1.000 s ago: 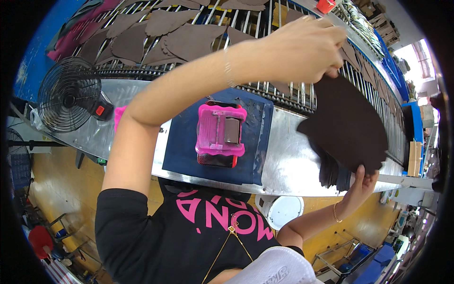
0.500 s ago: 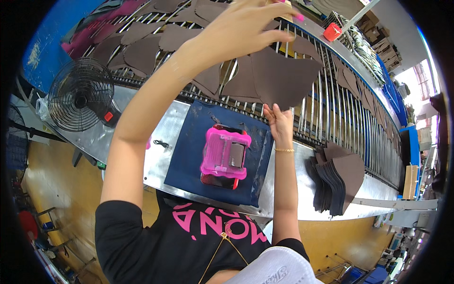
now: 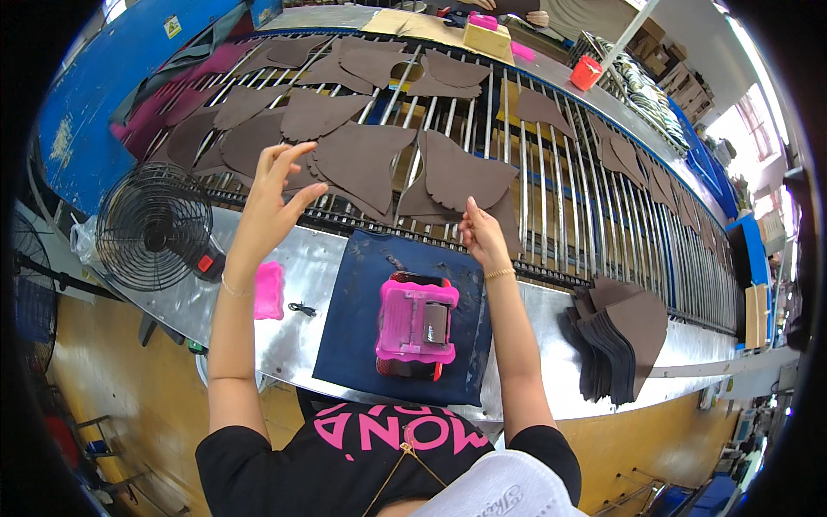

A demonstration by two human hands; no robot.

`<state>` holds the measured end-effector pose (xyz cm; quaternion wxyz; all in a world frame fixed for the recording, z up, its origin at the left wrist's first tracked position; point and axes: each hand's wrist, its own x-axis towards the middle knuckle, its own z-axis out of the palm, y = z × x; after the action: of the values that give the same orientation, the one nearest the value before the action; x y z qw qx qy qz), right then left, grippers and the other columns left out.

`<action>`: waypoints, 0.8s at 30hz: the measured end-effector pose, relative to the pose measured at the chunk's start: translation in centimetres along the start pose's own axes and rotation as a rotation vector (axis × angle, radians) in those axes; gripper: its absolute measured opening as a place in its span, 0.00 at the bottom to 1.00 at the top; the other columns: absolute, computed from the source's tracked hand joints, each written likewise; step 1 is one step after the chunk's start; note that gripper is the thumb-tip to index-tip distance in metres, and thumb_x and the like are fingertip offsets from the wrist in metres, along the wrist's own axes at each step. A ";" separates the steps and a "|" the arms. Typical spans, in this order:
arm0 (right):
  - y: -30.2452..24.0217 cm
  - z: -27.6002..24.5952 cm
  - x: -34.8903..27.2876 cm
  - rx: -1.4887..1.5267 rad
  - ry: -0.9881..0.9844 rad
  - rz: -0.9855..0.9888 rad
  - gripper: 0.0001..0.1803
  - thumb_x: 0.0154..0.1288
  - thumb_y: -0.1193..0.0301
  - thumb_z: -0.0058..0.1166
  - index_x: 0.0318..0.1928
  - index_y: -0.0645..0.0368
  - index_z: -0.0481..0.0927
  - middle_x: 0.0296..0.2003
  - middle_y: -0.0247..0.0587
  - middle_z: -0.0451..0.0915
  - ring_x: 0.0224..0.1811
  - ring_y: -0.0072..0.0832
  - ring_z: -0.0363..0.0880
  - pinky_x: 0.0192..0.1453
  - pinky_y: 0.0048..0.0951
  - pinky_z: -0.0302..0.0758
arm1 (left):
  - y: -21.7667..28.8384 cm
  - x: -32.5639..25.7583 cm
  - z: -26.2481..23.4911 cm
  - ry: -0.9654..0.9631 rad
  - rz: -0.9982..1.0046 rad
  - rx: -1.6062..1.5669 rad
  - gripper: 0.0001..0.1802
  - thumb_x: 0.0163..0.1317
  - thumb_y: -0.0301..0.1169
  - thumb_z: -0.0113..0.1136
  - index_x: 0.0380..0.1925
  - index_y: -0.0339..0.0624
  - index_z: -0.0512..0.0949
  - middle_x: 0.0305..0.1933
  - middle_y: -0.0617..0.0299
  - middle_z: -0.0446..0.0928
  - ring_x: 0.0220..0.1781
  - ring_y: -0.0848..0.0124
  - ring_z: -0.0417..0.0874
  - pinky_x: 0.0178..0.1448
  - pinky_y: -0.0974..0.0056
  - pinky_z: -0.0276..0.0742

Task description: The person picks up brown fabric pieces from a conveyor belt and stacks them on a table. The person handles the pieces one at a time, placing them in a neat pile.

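Above the near edge of the conveyor, my left hand (image 3: 277, 200) is open, thumb and fingers apart, beside a dark brown cut sheet piece (image 3: 357, 159). My right hand (image 3: 484, 234) has its fingers curled in, with the thumb tip at the lower edge of another brown piece (image 3: 469, 172). Whether anything is pinched there is hidden. Between my forearms, a pink wavy-edged block (image 3: 401, 323) with a metal plate (image 3: 437, 324) rests on a dark blue mat (image 3: 349, 323).
More brown pieces (image 3: 452, 73) lie along the metal-rod conveyor (image 3: 560, 198). A black fan (image 3: 155, 228) and pink tray (image 3: 269, 290) stand left; a stack of brown pieces (image 3: 616, 336) sits right. Another person's hand (image 3: 537, 17) shows at the far side.
My left hand has come down and left from the far side of the conveyor. My right hand has shifted slightly left and lower. The view has tilted, showing more of the far side.
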<state>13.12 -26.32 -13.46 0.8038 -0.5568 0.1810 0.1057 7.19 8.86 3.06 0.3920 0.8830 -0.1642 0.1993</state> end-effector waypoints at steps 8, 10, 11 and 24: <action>-7.6 -15.9 -20.6 -0.820 1.014 -0.621 0.15 0.66 0.61 0.56 0.39 0.62 0.81 0.29 0.41 0.82 0.31 0.31 0.81 0.36 0.30 0.76 | -0.5 -2.2 1.3 -0.081 -0.107 -0.124 0.27 0.56 0.34 0.65 0.57 0.47 0.72 0.49 0.61 0.70 0.46 0.70 0.73 0.50 0.65 0.69; -7.2 -22.8 -26.2 -1.242 1.448 -0.540 0.19 0.64 0.58 0.56 0.44 0.62 0.80 0.39 0.45 0.81 0.40 0.39 0.80 0.44 0.39 0.76 | -1.1 -2.7 2.1 -0.105 -0.113 -0.160 0.27 0.56 0.31 0.65 0.57 0.45 0.72 0.51 0.61 0.72 0.47 0.71 0.73 0.49 0.67 0.69; -6.4 -26.0 -28.2 -1.440 1.591 -0.423 0.22 0.63 0.56 0.57 0.47 0.61 0.79 0.45 0.48 0.79 0.46 0.43 0.79 0.48 0.44 0.75 | -1.2 -2.9 2.5 -0.112 -0.110 -0.185 0.27 0.56 0.29 0.65 0.57 0.45 0.72 0.53 0.60 0.72 0.47 0.72 0.74 0.49 0.67 0.69; -6.8 -32.6 -32.4 -1.222 1.645 0.352 0.43 0.51 0.34 0.54 0.52 0.60 0.78 0.52 0.55 0.76 0.56 0.45 0.74 0.60 0.46 0.70 | -1.1 -3.9 5.1 -0.195 -0.169 -0.232 0.28 0.59 0.27 0.63 0.60 0.45 0.69 0.54 0.59 0.71 0.45 0.73 0.74 0.49 0.68 0.69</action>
<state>-19.55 -58.11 -4.61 -0.0139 -0.7351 0.6676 -0.1173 5.44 6.22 -2.60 0.4888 0.8576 -0.1488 0.0586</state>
